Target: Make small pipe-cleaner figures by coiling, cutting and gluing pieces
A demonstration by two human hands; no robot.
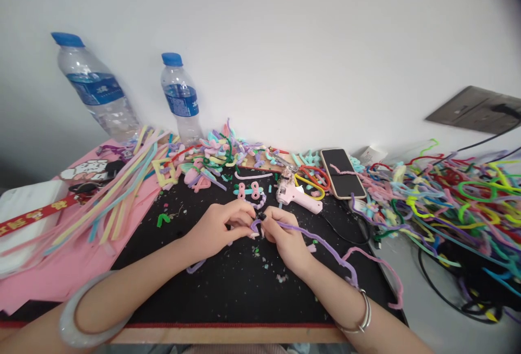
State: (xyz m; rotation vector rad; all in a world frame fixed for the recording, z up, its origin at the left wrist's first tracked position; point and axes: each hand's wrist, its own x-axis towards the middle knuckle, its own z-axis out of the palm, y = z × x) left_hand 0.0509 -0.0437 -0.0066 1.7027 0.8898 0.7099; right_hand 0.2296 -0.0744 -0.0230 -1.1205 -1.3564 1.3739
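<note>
At the far left a white tissue pack (22,202) with a red band lies on a pink sheet (73,272), and long pastel pipe cleaners (118,196) fan across that sheet toward the near left. Two water bottles (95,90) with blue caps stand at the far edge against the wall. A black mat (244,289) covers the middle of the desk (228,335), sprinkled with small coloured clippings. Over the mat, the left hand (220,229), its wrist ringed by a pale bangle (87,310), is closed in a pinch on the bent end of a purple pipe cleaner (309,234). The right hand (285,234) meets it fingertip to fingertip, also pinched shut on the same purple pipe cleaner, which trails off to the right over the wrist toward a thin silver bracelet (364,316). Just beyond the hands lie small pink twisted shapes (249,191) and a pink glue gun (295,195). Right of that, a phone (342,172) lies face up. The far right of the desk is heaped with a tangled pile of pipe cleaners (443,202) in many colours, and black cables (443,289) run under it.
</note>
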